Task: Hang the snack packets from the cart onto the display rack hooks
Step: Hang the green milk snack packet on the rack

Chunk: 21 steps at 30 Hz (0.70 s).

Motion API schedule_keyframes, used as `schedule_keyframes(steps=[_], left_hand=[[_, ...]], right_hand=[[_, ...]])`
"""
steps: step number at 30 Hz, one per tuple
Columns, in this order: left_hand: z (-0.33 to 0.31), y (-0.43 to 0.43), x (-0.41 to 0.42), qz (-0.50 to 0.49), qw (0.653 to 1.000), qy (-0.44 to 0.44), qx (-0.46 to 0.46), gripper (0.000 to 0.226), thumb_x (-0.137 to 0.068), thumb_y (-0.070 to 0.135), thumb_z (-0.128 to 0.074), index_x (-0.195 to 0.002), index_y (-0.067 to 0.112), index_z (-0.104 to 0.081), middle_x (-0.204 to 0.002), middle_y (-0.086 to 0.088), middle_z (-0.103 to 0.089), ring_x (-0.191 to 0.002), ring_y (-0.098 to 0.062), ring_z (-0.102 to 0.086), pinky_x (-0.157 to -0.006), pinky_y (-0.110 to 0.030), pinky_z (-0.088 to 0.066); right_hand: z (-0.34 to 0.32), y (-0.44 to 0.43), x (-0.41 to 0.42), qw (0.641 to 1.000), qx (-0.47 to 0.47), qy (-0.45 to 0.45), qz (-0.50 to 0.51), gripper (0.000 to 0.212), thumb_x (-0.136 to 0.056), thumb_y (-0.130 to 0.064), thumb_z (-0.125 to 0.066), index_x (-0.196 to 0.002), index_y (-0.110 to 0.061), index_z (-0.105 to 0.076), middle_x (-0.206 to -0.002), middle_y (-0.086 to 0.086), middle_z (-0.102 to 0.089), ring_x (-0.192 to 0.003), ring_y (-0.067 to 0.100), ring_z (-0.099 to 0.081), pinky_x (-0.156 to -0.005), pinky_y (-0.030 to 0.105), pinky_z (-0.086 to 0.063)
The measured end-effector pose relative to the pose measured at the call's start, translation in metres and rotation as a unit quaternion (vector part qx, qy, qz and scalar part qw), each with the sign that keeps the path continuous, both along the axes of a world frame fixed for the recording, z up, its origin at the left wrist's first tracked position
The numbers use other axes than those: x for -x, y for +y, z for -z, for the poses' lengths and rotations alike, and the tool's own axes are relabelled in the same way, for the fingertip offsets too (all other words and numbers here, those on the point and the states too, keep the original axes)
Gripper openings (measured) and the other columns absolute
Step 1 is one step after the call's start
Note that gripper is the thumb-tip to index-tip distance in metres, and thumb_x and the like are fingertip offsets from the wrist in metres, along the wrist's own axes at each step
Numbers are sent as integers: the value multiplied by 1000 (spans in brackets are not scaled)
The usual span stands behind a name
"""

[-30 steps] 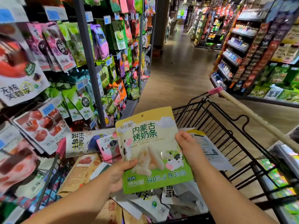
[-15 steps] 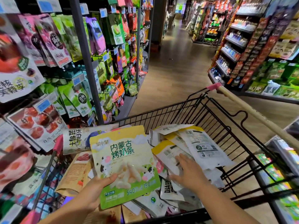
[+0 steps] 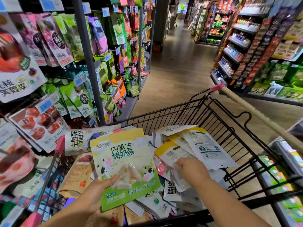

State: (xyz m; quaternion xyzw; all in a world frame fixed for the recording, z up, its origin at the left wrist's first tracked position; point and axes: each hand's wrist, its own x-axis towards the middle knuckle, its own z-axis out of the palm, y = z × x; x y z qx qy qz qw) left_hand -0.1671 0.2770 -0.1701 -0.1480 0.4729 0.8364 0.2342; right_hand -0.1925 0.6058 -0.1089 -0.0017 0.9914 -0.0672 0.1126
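My left hand (image 3: 95, 193) holds a yellow and green milk-stick packet (image 3: 124, 166) by its lower left corner, flat above the cart. My right hand (image 3: 191, 172) is down in the black wire cart (image 3: 232, 128), fingers closing on a pale packet (image 3: 178, 179) in the pile; a yellow-edged packet (image 3: 173, 151) lies face down just past my fingers. Several other snack packets fill the cart, among them a blueberry packet (image 3: 78, 141) at the left. The display rack (image 3: 88, 59) with hooks and hanging packets stands on my left.
The cart's wooden handle (image 3: 255, 110) with pink end caps runs along the right. Full shelves (image 3: 246, 51) line the right side of the aisle. A wood-look floor (image 3: 177, 66) stretches ahead between the rows.
My right hand let go of the milk-stick packet and dropped into the cart pile. My left hand lowered the packet and shifted it left.
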Motion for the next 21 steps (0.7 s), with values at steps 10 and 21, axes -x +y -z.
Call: schedule_keyframes(steps=[10, 21], left_hand=[[6, -8, 2, -1, 998, 29, 51, 86, -49, 40, -95, -126, 23, -60, -124, -4, -67, -126, -30, -53, -113, -55, -29], [-3, -3, 1, 4, 995, 33, 93, 90, -33, 46, -97, -111, 20, -61, -116, -4, -69, -122, -31, -54, -113, -52, -30]], right_hand=[[-3, 12, -12, 998, 25, -53, 22, 44, -100, -36, -46, -143, -24, -44, -139, 2, -53, -124, 21, -51, -93, 27, -42], [-10, 11, -19, 998, 14, -52, 36, 44, -91, -49, -57, -130, -31, -52, -125, -4, -59, -115, 19, -56, -86, 30, -46]])
